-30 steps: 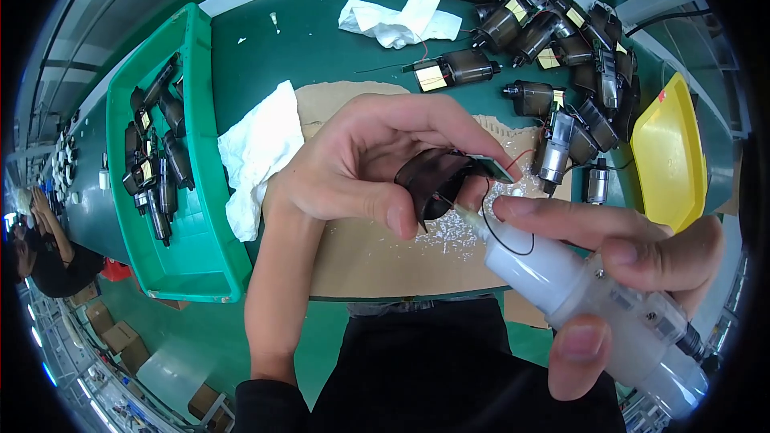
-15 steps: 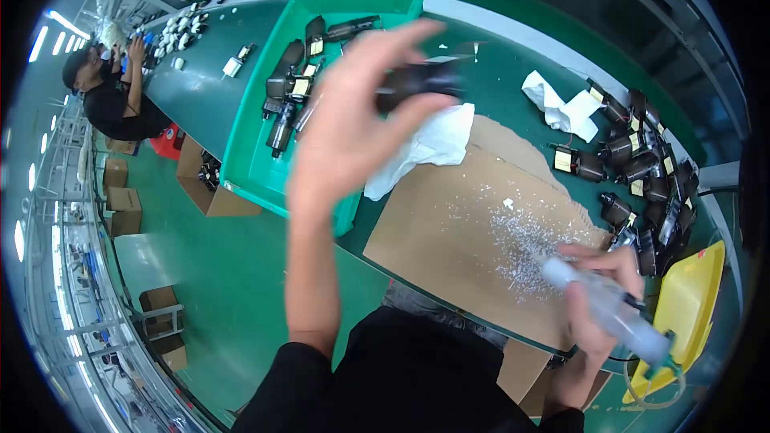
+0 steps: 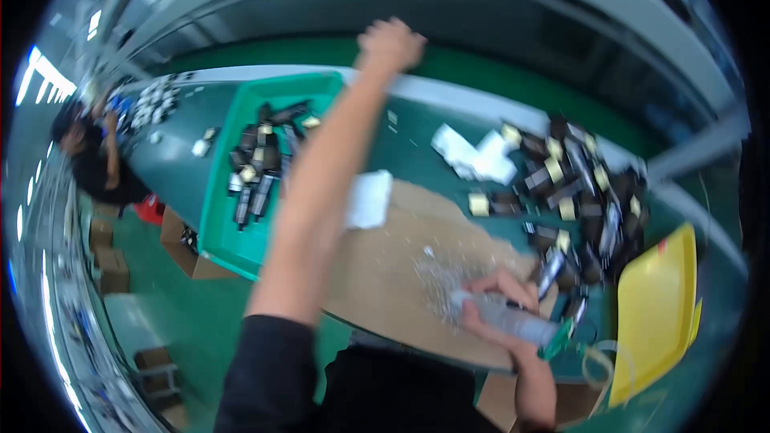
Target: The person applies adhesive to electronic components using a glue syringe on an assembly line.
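Observation:
My left hand (image 3: 391, 42) is stretched far out and up past the table's far edge, blurred, with its fingers curled; anything inside it is hidden. Its forearm crosses above the green tray (image 3: 216, 228), which holds several dark cylindrical parts (image 3: 257, 168). My right hand (image 3: 496, 305) rests low on the brown cardboard sheet (image 3: 377, 273) and grips a translucent white squeeze bottle (image 3: 517, 325) lying nearly flat, its green tip pointing right. Pale shavings (image 3: 437, 277) are scattered on the cardboard just left of that hand.
A heap of dark parts with yellow labels (image 3: 577, 192) lies at the right, beside a yellow tray (image 3: 658, 313). White cloths lie by the forearm (image 3: 370, 199) and farther back (image 3: 477, 156). Another person (image 3: 88, 156) works at the far left; cardboard boxes (image 3: 104, 252) stand on the floor.
My left hand has swung from above the green tray out beyond the table's far edge; the dark part it held is no longer visible. The right hand has stayed on the bottle.

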Motion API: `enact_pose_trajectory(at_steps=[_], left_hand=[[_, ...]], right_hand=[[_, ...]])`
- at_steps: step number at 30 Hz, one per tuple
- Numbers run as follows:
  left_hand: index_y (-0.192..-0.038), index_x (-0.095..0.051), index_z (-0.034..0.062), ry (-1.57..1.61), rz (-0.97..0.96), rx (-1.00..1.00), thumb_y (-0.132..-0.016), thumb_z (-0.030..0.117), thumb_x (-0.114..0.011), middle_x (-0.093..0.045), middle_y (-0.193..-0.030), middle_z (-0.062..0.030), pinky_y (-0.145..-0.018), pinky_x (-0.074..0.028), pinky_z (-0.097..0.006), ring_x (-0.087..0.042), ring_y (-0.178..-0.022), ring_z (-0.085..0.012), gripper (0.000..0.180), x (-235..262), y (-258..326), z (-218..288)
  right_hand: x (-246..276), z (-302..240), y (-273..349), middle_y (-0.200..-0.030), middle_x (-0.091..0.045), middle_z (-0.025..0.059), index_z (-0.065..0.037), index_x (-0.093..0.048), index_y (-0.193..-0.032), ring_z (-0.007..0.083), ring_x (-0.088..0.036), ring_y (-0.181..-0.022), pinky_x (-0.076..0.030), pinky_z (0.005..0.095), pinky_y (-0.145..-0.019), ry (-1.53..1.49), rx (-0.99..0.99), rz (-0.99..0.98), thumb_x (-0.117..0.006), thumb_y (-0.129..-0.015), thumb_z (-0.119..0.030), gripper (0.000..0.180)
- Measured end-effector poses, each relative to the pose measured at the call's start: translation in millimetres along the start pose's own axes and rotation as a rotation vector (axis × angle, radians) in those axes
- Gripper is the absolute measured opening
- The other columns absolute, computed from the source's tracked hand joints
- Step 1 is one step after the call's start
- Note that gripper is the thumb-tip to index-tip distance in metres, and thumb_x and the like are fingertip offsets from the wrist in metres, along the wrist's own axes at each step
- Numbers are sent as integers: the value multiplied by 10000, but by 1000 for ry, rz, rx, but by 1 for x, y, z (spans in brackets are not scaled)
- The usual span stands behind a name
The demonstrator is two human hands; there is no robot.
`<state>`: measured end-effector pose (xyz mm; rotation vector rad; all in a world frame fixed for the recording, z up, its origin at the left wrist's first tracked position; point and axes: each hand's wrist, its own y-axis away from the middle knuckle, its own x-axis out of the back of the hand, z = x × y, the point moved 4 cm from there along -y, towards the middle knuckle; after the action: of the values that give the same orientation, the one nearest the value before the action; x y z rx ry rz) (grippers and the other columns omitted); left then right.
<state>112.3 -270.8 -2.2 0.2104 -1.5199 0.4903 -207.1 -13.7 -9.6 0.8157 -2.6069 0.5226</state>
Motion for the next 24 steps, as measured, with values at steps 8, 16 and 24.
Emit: enact_pose_trajectory(at_steps=[8, 16, 24], left_hand=[[-1139, -557, 22, 357, -110, -6, -813, 271, -667, -542, -1189, -223, -939, -460, -435, -547, -1105, -370, 425, -57, -30, 21], [-1004, -423, -27, 1057, 414, -251, -760, 131, -632, -542, -941, -253, -781, -455, -439, -555, -867, -400, 358, 55, 37, 21], [-1136, -383, 49, 1656, 67, -329, -830, 55, -545, -525, -757, -117, -581, -429, -375, -544, -631, -222, 346, 50, 187, 58]], right_hand=[[-12, 0, 7, -807, -696, 136, -18, -512, -815, 189, -676, -677, -529, 275, -645, -82, -132, -20, -684, -717, -95, 212], [-18, 3, 13, -778, -686, 162, 5, -480, -845, 207, -681, -668, -539, 288, -636, -119, -90, 33, -661, -705, -46, 234], [-2, 11, 17, -763, -622, 114, -14, -460, -877, 190, -658, -775, -516, 299, -722, -169, -221, 169, -591, -753, -23, 180]])
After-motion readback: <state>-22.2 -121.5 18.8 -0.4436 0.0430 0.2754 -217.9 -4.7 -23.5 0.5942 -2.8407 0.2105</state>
